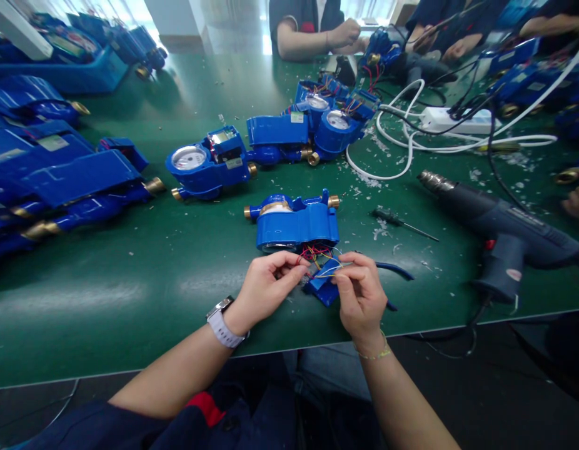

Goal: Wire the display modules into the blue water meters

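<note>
Near the front edge of the green table lies a blue water meter (296, 226) with brass ends, its body on its side. Thin red, yellow and white wires (316, 251) come out of its near side, above a small blue cover (323, 284). My left hand (272, 281), with a watch on the wrist, pinches the red wires between thumb and fingers. Opposite it, my right hand (361, 290) pinches the yellow and white wires. The wire tips are too small to make out. A dark blue cable (395, 269) runs out to the right of my right hand.
A heat gun (509, 231) lies at the right, with a screwdriver (404, 225) beside it. Behind are more blue meters (209, 159) and a white power strip (458, 120) with looped cables. Meters (59, 162) are piled at the left. Other people's hands (343, 34) work across the table.
</note>
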{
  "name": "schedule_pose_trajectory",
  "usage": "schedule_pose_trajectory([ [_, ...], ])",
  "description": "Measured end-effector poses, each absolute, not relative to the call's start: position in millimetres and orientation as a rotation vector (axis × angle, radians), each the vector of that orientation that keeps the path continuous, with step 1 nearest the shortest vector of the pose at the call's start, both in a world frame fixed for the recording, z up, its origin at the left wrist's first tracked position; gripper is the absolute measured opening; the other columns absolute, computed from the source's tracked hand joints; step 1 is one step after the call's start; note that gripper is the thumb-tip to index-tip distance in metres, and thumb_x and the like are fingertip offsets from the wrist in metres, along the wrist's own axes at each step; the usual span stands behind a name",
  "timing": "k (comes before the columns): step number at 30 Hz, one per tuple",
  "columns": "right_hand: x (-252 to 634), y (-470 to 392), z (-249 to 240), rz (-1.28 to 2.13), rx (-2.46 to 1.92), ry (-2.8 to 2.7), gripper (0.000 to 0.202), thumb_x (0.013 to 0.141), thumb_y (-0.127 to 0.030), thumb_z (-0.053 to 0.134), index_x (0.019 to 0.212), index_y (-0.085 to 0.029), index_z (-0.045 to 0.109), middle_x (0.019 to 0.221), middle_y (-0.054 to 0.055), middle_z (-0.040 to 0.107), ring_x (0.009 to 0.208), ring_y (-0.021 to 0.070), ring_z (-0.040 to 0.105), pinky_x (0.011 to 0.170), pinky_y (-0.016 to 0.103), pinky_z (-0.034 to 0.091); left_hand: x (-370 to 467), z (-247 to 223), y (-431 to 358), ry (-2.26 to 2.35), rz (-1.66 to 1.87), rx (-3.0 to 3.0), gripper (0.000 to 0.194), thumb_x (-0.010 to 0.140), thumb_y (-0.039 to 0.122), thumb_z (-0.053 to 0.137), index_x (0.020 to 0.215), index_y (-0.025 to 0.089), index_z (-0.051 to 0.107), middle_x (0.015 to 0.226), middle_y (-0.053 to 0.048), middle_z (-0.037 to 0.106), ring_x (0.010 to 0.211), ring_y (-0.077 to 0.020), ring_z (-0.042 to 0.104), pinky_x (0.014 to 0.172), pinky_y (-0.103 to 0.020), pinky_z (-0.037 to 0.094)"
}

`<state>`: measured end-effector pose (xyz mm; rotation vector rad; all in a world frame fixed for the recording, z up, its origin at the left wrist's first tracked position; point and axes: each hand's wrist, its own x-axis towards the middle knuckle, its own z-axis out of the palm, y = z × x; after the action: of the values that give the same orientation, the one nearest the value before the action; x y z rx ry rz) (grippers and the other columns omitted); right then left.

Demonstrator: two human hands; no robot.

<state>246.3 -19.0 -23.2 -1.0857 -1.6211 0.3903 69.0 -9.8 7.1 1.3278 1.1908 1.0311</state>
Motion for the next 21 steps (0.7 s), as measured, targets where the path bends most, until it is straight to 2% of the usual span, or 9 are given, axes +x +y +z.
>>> schedule_pose_trajectory([
  [3,248,-18,-24,0.323,-1.132,-1.501,0.011,0.09,-0.017,0.052,0.082,-0.02,0.059,0.093,0.006,0.061,0.099,0.021,0.058,0.085,0.04,0.047,68,5,-10,1.185,1.058,1.341,0.019,0.084,0.028,0.061,0.092,0.013,0.07,0.075,-0.005,0.074,0.057,-0.0102,0.062,0.054,-0.02,0.049],
  [7,252,-21,-25,0.416,-1.07,-1.539,0.015,0.092,-0.017,0.048,0.079,-0.02,0.055,0.078,0.003,0.059,0.077,0.0166,0.059,0.072,0.033,0.047,67,3,-11,1.174,1.071,1.414,0.023,0.09,0.029,0.056,0.096,0.013,0.07,0.082,-0.006,0.075,0.066,-0.0122,0.066,0.062,-0.022,0.053],
  [10,251,-29,-25,0.399,-1.088,-1.754,0.007,0.09,-0.024,0.058,0.086,-0.019,0.056,0.086,0.005,0.061,0.082,0.0181,0.059,0.074,0.034,0.048,65,3,-13,1.183,1.05,1.575,0.025,0.092,0.029,0.053,0.097,0.014,0.071,0.091,-0.007,0.075,0.079,-0.0151,0.069,0.074,-0.026,0.054],
  [13,246,-38,-26,0.285,-1.216,-1.844,0.036,0.082,-0.044,0.069,0.103,-0.018,0.055,0.103,0.011,0.06,0.1,0.0252,0.057,0.085,0.042,0.048,65,5,-16,1.149,0.998,1.701,0.027,0.094,0.029,0.05,0.099,0.015,0.072,0.096,-0.007,0.076,0.085,-0.0167,0.07,0.08,-0.027,0.054],
  [15,243,-43,-28,0.252,-1.3,-1.832,0.051,0.079,-0.052,0.07,0.111,-0.018,0.052,0.113,0.015,0.057,0.109,0.0285,0.055,0.09,0.046,0.047,66,6,-18,1.097,0.982,1.735,0.028,0.094,0.03,0.049,0.103,0.016,0.071,0.1,-0.008,0.076,0.089,-0.018,0.07,0.083,-0.028,0.054],
  [19,241,-46,-35,0.263,-1.39,-1.805,0.064,0.079,-0.051,0.069,0.126,-0.016,0.044,0.122,0.017,0.056,0.115,0.0299,0.054,0.094,0.049,0.047,69,4,-24,0.943,0.959,1.84,0.033,0.092,0.034,0.052,0.114,0.015,0.067,0.112,-0.011,0.073,0.102,-0.0217,0.069,0.091,-0.033,0.054],
  [21,241,-45,-37,0.265,-1.443,-1.777,0.062,0.081,-0.047,0.068,0.128,-0.016,0.044,0.12,0.016,0.058,0.112,0.0296,0.056,0.093,0.048,0.047,70,2,-26,0.873,0.954,1.9,0.038,0.091,0.038,0.054,0.119,0.015,0.065,0.119,-0.013,0.07,0.11,-0.0239,0.066,0.096,-0.036,0.052],
])
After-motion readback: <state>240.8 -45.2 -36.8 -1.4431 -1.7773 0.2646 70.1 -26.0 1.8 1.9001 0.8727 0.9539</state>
